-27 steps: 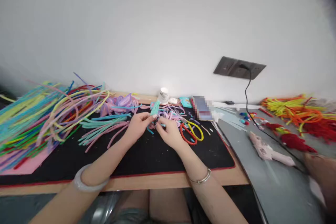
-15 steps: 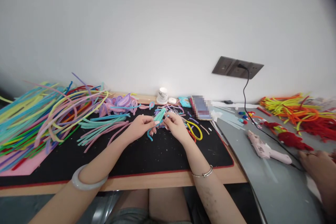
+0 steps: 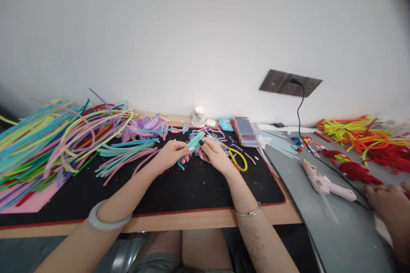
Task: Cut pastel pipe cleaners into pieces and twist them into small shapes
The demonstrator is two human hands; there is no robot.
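Over the black mat (image 3: 192, 196), my left hand (image 3: 174, 153) is closed on a small bundle of mint-green pipe cleaners (image 3: 195, 140). My right hand (image 3: 213, 152) pinches the same bundle from the other side, fingertips close to those of the left. A blue pipe cleaner end (image 3: 181, 164) curls down below the left fingers. Behind the hands lie short cut pieces in purple, pink and blue. Yellow-handled scissors (image 3: 245, 162) rest just right of my right hand. Cut mint and pink pipe cleaners (image 3: 124, 155) lie left of my left hand.
A large heap of coloured pipe cleaners (image 3: 64, 145) fills the left side. At the back stand a paper cup (image 3: 198, 116) and a phone (image 3: 246, 131). On the grey table to the right are a corded glue gun (image 3: 326, 184), red fuzzy pieces and another person's hand (image 3: 387, 200).
My right fingers have shifted slightly on the mint-green bundle. The blue end beneath my left hand has moved a little. Otherwise the scene is nearly the same.
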